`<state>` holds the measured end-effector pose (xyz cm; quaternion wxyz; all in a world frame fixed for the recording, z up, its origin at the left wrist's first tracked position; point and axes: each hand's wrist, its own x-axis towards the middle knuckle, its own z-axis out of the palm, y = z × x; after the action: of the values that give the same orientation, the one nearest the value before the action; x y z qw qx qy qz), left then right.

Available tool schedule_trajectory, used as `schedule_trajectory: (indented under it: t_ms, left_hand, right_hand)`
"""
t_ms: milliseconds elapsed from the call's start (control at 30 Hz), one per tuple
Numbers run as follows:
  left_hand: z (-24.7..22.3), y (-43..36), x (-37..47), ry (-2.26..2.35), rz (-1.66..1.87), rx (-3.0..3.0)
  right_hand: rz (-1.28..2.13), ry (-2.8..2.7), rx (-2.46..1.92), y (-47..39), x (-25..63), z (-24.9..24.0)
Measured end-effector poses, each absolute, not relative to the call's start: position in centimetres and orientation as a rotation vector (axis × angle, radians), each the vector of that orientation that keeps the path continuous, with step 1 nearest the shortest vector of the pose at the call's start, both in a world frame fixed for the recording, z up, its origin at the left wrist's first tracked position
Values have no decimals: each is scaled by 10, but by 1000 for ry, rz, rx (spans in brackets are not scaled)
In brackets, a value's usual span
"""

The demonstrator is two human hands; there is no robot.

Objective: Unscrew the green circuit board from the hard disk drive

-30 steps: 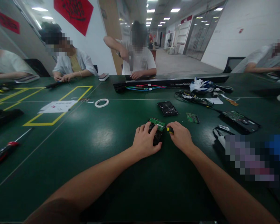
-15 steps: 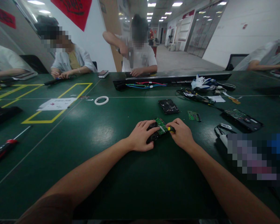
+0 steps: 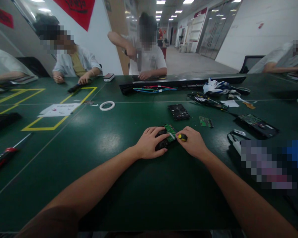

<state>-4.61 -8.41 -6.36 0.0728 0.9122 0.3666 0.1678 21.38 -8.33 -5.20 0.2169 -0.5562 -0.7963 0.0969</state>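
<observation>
On the green table, a black hard drive with a green circuit board (image 3: 170, 131) lies in front of me. My left hand (image 3: 151, 142) grips its left side, thumb near the front edge and fingers over the top. My right hand (image 3: 192, 140) is closed on a small screwdriver with a yellow and black handle (image 3: 182, 137), at the drive's right edge. The screwdriver's tip is too small to make out. Just behind the drive lies another black drive (image 3: 178, 112), and a loose green circuit board (image 3: 206, 122) is to its right.
A red and black screwdriver (image 3: 5, 157) lies at left, near papers (image 3: 59, 109) and a white tape ring (image 3: 107, 105). Cables (image 3: 206, 100), gloves (image 3: 215, 86) and another drive (image 3: 258, 125) are at right. Several people sit around the table (image 3: 129, 198).
My right hand has shifted slightly, and the yellow handle is turned a little more toward the camera. Across the table at left, a person's hand has moved a dark tool to the right.
</observation>
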Motion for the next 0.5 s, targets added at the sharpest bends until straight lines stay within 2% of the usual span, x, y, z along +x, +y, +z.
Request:
schedule_trajectory:
  t_ms: [500]
  left_hand:
    - [-67,-84,-46,1105,524,2734]
  right_hand:
    - [296,-2172,-1583,-82,212,-51]
